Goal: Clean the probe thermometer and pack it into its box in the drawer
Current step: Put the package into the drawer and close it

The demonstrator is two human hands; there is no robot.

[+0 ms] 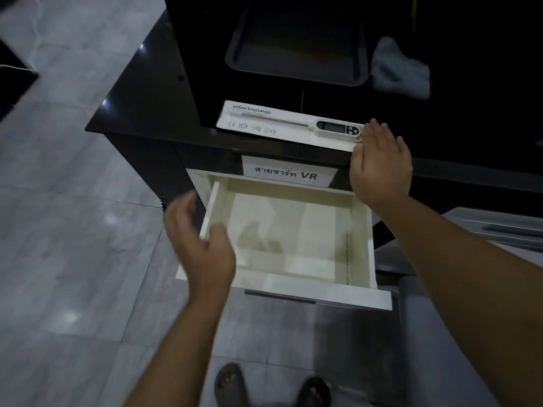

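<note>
A flat white thermometer box (264, 124) with a printed probe picture lies on the black counter, just above the drawer. A white drawer (358, 230) stands pulled open below it, with nothing inside. My right hand (380, 163) hovers flat, fingers apart, at the box's right end, thumb touching its corner. My left hand (202, 242) is blurred, fingers loosely spread, beside the drawer's left wall and holding nothing. Whether the probe thermometer is inside the box is hidden.
A dark baking tray (296, 42) and a grey cloth (399, 69) sit farther back on the black counter (141, 92). A paper label (288, 173) hangs above the drawer. Grey floor tiles spread to the left; my sandalled feet (273, 389) stand below the drawer.
</note>
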